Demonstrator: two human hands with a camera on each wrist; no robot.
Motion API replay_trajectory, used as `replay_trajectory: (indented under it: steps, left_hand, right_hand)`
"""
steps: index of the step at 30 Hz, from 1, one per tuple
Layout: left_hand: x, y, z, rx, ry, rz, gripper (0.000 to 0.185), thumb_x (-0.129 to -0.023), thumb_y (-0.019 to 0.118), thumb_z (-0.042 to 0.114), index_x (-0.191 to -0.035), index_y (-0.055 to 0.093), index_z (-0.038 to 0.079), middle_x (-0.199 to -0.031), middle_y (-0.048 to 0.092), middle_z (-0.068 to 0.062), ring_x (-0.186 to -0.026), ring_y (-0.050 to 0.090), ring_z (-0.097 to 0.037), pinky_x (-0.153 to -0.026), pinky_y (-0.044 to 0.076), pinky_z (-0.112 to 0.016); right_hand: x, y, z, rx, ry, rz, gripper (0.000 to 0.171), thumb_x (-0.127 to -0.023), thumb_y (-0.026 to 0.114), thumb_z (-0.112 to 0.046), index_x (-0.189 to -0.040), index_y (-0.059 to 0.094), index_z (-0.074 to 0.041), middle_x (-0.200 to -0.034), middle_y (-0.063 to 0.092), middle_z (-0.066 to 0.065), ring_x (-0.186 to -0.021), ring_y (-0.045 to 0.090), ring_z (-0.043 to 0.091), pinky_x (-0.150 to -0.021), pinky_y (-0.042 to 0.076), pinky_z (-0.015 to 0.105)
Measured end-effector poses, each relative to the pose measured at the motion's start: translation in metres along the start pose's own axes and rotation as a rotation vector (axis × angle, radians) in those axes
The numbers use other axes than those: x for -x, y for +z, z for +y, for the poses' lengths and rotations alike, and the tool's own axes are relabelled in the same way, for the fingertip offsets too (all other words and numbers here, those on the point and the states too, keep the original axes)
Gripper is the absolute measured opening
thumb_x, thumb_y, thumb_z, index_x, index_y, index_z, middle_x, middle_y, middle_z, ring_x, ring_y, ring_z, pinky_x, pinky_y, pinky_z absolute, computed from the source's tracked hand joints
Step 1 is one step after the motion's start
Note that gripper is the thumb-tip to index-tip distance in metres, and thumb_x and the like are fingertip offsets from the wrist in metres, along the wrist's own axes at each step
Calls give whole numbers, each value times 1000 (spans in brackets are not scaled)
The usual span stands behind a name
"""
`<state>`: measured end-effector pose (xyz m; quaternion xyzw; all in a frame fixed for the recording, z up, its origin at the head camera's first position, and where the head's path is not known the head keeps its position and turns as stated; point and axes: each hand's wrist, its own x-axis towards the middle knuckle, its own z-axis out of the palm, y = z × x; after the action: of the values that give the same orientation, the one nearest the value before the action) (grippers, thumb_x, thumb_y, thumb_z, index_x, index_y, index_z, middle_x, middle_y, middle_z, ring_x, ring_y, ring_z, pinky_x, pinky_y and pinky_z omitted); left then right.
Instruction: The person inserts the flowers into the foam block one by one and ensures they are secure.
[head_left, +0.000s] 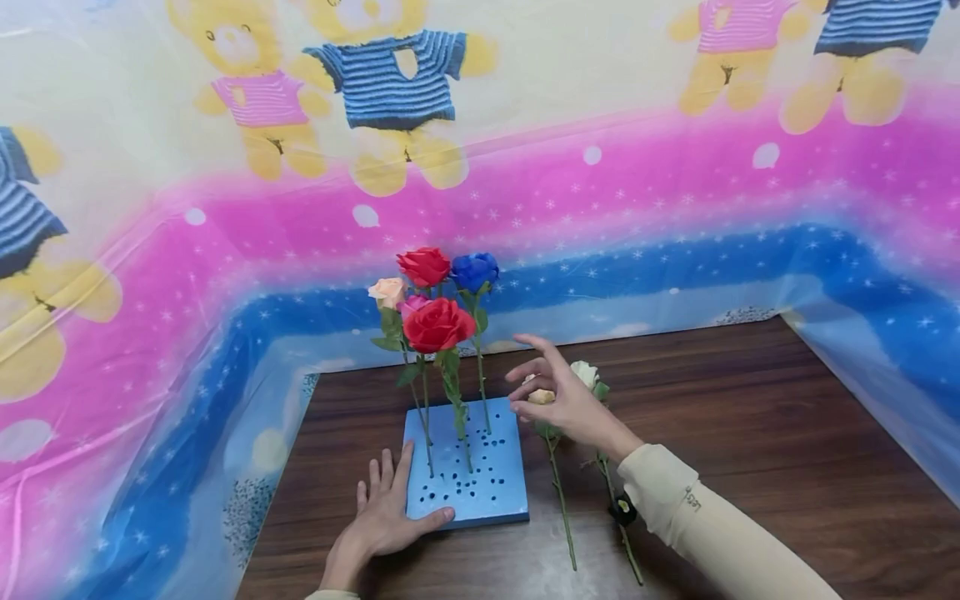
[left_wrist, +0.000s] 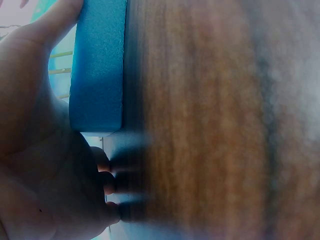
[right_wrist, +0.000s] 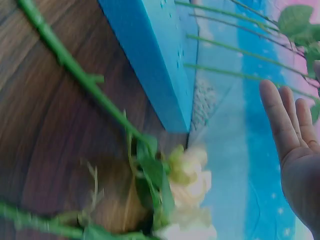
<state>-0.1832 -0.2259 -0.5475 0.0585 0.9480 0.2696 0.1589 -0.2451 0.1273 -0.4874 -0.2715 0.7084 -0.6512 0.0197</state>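
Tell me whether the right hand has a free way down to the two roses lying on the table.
Probably yes. The right hand hovers open just above the heads of the loose roses, which lie beside the blue foam block; nothing sits between them, and the left hand is on the block's other side.

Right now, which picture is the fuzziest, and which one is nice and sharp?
The left wrist view is fuzziest: the wooden table smears into soft streaks, though the blue foam block beside the left hand shows fairly clearly. The right wrist view is dim, with the cream roses blurry. The head view is sharp and bright, with shiny glare on the plastic backdrop.
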Motion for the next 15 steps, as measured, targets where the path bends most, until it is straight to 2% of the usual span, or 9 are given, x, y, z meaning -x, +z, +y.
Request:
replay_trajectory:
  steps: [6,15]
  left_hand:
    - [1,-1,1,6,10,1,133,-90,78,78,-181,0,19,-180,-8,-36,-165,-13,-60,-125,-5,-84]
    - [1,-2,3,6,5,-12,133,-91,77,78,-181,-1,19,-180,-8,-37,-165,-13,-61,-125,-4,-85]
  right_hand:
    - [11,-26,-6,2,-8,58,96,-105,79,-4,-175,26,-44,-145,61,21,-123,70,48,-86,67,60]
    - [27,-59,-21,11,10,137,97,-104,79,-3,-175,25,-44,-149,61,19,-123,69,50,-82,69,56]
